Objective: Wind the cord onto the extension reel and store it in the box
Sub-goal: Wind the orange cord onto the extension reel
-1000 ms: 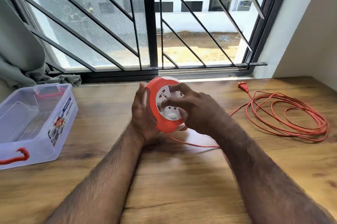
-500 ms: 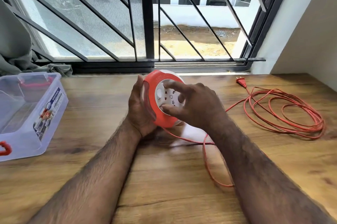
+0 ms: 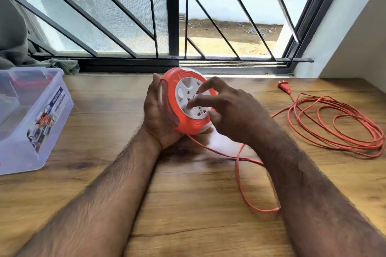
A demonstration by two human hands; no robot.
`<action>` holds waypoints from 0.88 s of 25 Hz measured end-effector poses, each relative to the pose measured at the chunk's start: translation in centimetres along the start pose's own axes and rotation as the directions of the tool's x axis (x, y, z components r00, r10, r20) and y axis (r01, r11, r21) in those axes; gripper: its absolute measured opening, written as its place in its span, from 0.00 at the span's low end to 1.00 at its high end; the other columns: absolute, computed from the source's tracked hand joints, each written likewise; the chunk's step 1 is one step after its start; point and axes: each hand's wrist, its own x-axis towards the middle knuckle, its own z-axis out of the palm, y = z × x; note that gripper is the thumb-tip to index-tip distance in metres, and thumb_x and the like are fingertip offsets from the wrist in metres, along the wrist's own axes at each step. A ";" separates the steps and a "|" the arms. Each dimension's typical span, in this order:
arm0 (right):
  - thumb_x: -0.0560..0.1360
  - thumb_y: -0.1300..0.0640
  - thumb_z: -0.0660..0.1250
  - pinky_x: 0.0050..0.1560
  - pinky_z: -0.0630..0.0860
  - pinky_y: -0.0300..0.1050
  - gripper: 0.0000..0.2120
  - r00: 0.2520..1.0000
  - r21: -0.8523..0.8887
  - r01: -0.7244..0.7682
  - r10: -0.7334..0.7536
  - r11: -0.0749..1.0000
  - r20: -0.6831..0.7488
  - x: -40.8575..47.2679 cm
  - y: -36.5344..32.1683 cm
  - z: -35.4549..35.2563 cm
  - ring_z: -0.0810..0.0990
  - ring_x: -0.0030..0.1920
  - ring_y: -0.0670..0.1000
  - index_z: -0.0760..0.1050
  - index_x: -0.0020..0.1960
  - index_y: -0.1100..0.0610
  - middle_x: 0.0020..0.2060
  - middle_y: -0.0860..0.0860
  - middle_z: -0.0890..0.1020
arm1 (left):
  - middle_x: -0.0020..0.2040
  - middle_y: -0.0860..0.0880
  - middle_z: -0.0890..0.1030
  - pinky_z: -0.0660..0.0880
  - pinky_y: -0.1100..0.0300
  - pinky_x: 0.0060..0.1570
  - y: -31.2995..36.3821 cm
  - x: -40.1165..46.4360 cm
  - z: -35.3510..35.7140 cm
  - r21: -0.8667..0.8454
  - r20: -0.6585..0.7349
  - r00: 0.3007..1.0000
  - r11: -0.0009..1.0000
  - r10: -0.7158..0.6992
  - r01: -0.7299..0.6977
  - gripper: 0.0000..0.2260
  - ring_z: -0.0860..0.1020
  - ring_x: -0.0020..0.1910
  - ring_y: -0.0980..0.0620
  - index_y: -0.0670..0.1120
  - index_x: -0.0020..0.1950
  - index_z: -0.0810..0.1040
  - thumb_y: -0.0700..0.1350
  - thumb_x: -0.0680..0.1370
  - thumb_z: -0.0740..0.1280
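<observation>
Head view. Extension reel (image 3: 187, 102) held on edge just above the bench (image 3: 188, 204), socket face turned toward the wearer and to the right. Left hand (image 3: 157, 114) cups the reel's back and orange rim: grip wrapped around the housing, thumb over the upper rim. Judged purpose: the left hand steadies the housing so the white face can be spun. Right hand (image 3: 229, 114) has fingertips (image 3: 191, 105) bent onto the white socket face, thumb low near the rim; grip is a light finger contact on the face rather than a closed fist. Judged to be cranking the face round to draw the cord in.

Cord (image 3: 334, 127) leaves the reel's underside, runs beneath the right forearm, makes a slack loop toward the near bench edge, then joins a loose coil at right. Most of it remains unwound. Plug (image 3: 284, 87) lies free at the far end, near the window track (image 3: 229, 64).

Box (image 3: 39, 123), clear plastic, open, sits at the left, well apart from the reel, its near end running out of frame.

Room: bare bench between reel and box gives a straight path leftward. Wall (image 3: 355, 47) bounds the right; the coil lies near that edge. Risk, judged: the slack loop could snag on the right forearm.
</observation>
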 end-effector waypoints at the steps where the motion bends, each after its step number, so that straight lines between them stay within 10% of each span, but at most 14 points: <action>1: 0.75 0.61 0.70 0.43 0.81 0.53 0.27 1.000 -0.005 0.001 -0.001 1.000 -0.001 0.0 0.0 0.0 0.80 0.45 0.52 0.76 0.63 0.31 0.70 0.44 0.71 | 0.73 0.37 0.77 0.62 0.29 0.77 0.0 -0.1 0.1 0.001 -0.007 1.000 1.000 0.002 -0.002 0.43 0.73 0.76 0.33 0.41 0.80 0.72 0.73 0.81 0.51; 22: 0.73 0.64 0.72 0.38 0.81 0.54 0.33 0.991 -0.066 0.114 -0.108 0.991 0.077 -0.3 -0.8 -1.1 0.81 0.44 0.57 0.71 0.65 0.31 0.72 0.46 0.65 | 0.75 0.36 0.75 0.61 0.31 0.78 0.2 -0.4 0.2 0.047 0.003 0.998 0.997 -0.055 0.055 0.42 0.72 0.75 0.34 0.42 0.79 0.73 0.73 0.80 0.54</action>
